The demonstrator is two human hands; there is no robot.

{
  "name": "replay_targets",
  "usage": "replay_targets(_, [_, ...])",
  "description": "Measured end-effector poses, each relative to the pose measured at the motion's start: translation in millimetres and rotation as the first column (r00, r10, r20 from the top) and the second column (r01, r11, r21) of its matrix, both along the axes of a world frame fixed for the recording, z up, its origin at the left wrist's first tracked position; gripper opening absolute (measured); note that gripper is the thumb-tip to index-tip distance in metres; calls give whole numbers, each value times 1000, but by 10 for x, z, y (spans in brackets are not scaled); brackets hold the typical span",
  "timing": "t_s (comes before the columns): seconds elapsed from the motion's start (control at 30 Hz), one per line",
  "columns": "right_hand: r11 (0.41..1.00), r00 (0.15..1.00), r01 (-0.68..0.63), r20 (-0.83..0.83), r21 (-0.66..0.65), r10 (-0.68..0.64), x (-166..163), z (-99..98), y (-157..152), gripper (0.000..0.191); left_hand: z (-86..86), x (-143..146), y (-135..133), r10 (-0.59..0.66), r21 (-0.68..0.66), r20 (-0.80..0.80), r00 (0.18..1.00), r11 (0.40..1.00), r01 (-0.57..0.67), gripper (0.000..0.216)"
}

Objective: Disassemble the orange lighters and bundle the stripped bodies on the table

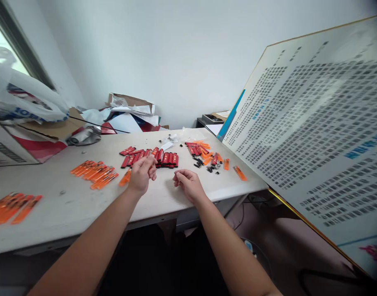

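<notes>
A pale, scuffed table [57, 209] carried loose rows of red disposable lighters [165, 158] at its middle, with orange lighters [95, 174] to their left and another orange bunch [12, 207] near the left end. Small black fittings [199, 163], too small to identify surely, lay right of the red rows.

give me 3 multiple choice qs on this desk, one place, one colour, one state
1. Which side of the desk is the printed board on?
A) left B) right C) near edge
2. What colour are the lighters by the left hand?
A) red B) blue C) green
3. The right hand is:
A) gripping a lighter B) holding a bag C) empty

1 B: the board leans at the desk's right end.
2 A: red bodies show beyond the fingers.
3 C: its curled fingers hold nothing.
</notes>
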State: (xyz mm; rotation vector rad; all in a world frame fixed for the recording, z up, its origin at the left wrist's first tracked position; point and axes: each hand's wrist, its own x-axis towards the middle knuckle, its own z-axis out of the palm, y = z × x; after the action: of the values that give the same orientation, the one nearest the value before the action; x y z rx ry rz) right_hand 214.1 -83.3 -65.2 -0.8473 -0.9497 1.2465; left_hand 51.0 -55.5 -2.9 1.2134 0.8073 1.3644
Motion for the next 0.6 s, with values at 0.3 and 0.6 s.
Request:
replay_targets(0.3, [1000,999,-18,45,11,17,22,-8,3,26,-432,335,-65,217,158,-271,938,971,-179,49])
replay_targets(0.6, [999,991,2,131,48,-8,52,-80,-20,24,-438,314,-192,335,276,-492,804,935,-221,39])
